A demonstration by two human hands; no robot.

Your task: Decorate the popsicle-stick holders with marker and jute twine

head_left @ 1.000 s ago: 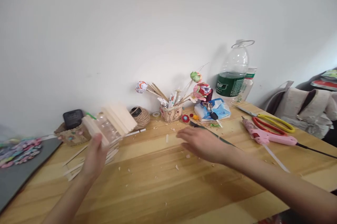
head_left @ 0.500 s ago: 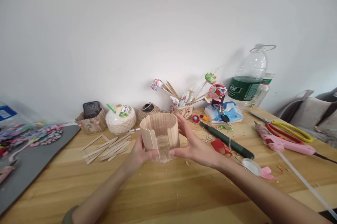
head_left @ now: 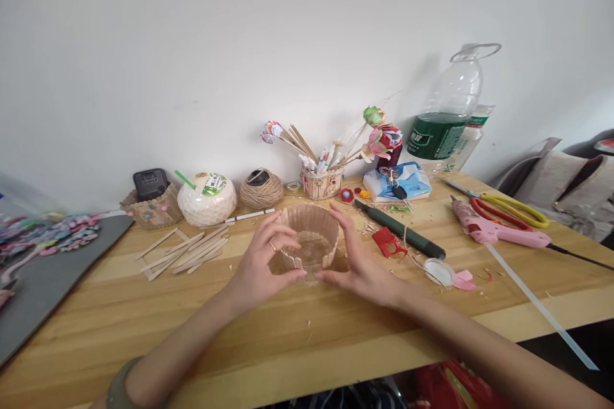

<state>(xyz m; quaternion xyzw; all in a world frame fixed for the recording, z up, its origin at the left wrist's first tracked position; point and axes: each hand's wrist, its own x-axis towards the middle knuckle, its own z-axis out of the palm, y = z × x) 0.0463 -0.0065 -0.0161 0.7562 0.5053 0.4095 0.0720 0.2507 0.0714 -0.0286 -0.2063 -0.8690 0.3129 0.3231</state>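
On the table, left hand and right hand grip the stick pot on opposite sides (steadying it upright, apparently).

The little stick pot stands upright on the wooden table, close in front of me near the middle of it. It is a clear plastic cup with a ring of pale flat wooden sticks stood on end and set side by side around its wall. The ring is not closed: at the front there is a gap where the bare clear plastic shows between the sticks. Its mouth faces up and I can see down onto the see-through bottom. The tops of the sticks are rounded, making a scalloped rim.
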